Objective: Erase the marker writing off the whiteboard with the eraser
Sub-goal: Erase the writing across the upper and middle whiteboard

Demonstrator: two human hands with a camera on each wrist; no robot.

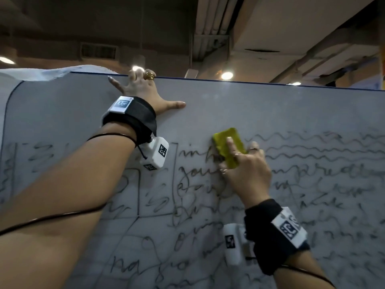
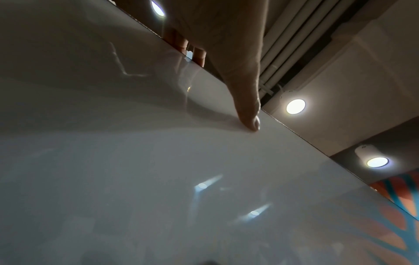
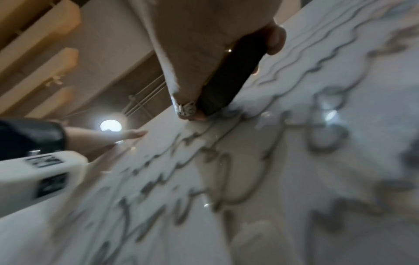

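A large whiteboard [image 1: 260, 105] fills the head view, its lower two thirds covered in black marker writing [image 1: 312, 176]. My right hand [image 1: 243, 170] grips a yellow eraser [image 1: 228, 147] and presses it flat on the board at the start of the top written lines. In the right wrist view the eraser [image 3: 229, 78] shows its dark felt side between thumb and fingers, against the writing [image 3: 204, 161]. My left hand [image 1: 143, 90] holds the board's top edge, fingers curled over it and thumb flat on the face. The left wrist view shows that thumb [image 2: 249, 111] on bare whiteboard [image 2: 158, 179].
The board's top strip [image 1: 291, 107] is free of writing. Boxes and lines drawn in marker [image 1: 133, 190] sit at the left under my left forearm. Ceiling lamps [image 1: 227, 75] and ducts [image 1: 214, 28] are above the board. A white sheet [image 1: 31, 73] hangs at the top left corner.
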